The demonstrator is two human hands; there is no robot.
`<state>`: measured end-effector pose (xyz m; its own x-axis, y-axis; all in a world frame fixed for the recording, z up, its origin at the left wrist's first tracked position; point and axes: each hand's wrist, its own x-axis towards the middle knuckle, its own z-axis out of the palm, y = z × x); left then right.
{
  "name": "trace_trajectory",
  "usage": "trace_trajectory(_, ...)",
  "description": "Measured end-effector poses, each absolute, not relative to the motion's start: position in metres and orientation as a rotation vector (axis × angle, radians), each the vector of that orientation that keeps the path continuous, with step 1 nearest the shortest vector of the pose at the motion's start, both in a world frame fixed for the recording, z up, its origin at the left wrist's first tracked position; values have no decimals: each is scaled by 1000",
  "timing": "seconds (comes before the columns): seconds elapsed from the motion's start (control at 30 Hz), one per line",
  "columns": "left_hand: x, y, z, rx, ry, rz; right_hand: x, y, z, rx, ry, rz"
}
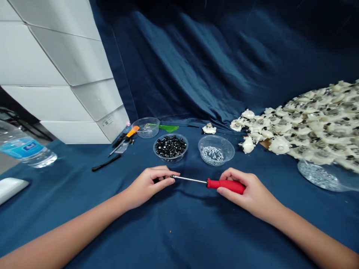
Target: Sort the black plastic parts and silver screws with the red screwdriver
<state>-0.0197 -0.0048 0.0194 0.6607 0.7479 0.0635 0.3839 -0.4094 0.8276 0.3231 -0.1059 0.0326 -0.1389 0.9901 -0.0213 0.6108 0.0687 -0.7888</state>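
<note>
A screwdriver with a red handle [230, 186] and a thin metal shaft [192, 179] lies level above the blue cloth. My right hand [248, 188] is wrapped round its handle. At the shaft's tip, my left hand [151, 185] pinches a small dark piece [173, 176], mostly hidden by the fingers. Behind my hands stand a clear bowl of small black parts [171, 146] and a clear bowl of silver screws [213, 155]. A single white plastic part [209, 129] sits behind the screw bowl.
White plastic parts [316, 123] are heaped at the right, beside a tilted clear container of screws [319, 177]. White boxes [84, 93] stand at the back left, near a water bottle [26, 149], assorted tools [126, 138] and a clear container [146, 129].
</note>
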Motion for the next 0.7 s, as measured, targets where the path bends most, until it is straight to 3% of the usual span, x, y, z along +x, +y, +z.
trace_trajectory(0.13,-20,-7,20,2054,850,516,326,-106,33,-1516,-1715,1004)
trace_trajectory(0.37,-21,-7,19,2054,863,559,324,-102,29,-1249,-1069,1411)
trace_trajectory(0.7,-22,-5,17,2010,886,593,321,-102,26,-1299,-1096,1291)
